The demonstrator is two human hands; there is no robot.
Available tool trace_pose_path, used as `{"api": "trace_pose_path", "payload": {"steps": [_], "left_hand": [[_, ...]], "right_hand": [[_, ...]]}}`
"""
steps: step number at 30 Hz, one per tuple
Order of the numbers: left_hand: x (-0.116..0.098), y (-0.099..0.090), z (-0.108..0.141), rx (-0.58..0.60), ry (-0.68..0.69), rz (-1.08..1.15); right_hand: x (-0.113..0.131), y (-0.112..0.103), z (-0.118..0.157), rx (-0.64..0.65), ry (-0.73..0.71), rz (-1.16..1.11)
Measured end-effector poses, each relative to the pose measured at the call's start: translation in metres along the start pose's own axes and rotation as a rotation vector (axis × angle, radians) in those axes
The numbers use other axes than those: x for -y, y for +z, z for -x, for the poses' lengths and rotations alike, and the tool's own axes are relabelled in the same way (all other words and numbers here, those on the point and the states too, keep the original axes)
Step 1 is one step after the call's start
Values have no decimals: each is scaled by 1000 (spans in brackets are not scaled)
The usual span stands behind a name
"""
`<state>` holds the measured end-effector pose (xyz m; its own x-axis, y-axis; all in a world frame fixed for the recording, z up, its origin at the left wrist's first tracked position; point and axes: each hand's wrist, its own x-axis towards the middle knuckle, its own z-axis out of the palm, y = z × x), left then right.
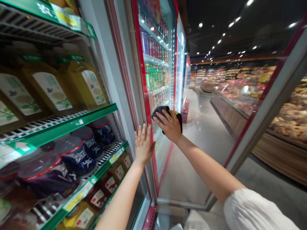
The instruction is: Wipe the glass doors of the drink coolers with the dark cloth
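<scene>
My right hand point(169, 124) presses a dark grey and yellow cloth point(178, 118) against the inside of the glass door point(189, 166), its fingers spread over the cloth. The door stands swung open on the right, in a metal frame with red edging. My left hand point(143, 145) is open, fingers straight and fairly close together, by the cooler's upright frame point(120, 64) near the door's hinge side. Whether its palm touches the frame I cannot tell. It holds nothing.
Cooler shelves on the left carry yellow juice bottles point(51, 86), dark-labelled bottles point(76, 150) and smaller bottles point(97, 198) behind green shelf edges point(64, 126). Beyond the glass are another lit drinks cooler point(155, 60), a red crate point(185, 111), an aisle floor and produce displays point(244, 86).
</scene>
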<state>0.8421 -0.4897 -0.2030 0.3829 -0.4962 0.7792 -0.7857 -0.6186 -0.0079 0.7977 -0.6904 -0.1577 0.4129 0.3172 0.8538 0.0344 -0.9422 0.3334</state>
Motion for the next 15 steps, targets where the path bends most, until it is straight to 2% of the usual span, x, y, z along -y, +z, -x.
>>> {"api": "trace_pose_path", "payload": {"steps": [2, 5, 7, 10, 12, 13, 15], "left_hand": [[-1, -3, 5, 23, -4, -7], [0, -9, 14, 55, -9, -30], [2, -14, 19, 71, -14, -38], [5, -19, 22, 81, -30, -39], [6, -20, 22, 75, -43, -39], [7, -20, 22, 68, -46, -41], [6, -19, 24, 50, -43, -49]], "right_hand": [[8, 2, 7, 26, -16, 2], [12, 2, 28, 76, -177, -1], [11, 4, 31, 54, -222, -7], [16, 11, 15, 10, -86, -44], [26, 17, 9, 34, 20, -85], [32, 19, 11, 60, 41, -105], [41, 23, 24, 119, -5, -132]]}}
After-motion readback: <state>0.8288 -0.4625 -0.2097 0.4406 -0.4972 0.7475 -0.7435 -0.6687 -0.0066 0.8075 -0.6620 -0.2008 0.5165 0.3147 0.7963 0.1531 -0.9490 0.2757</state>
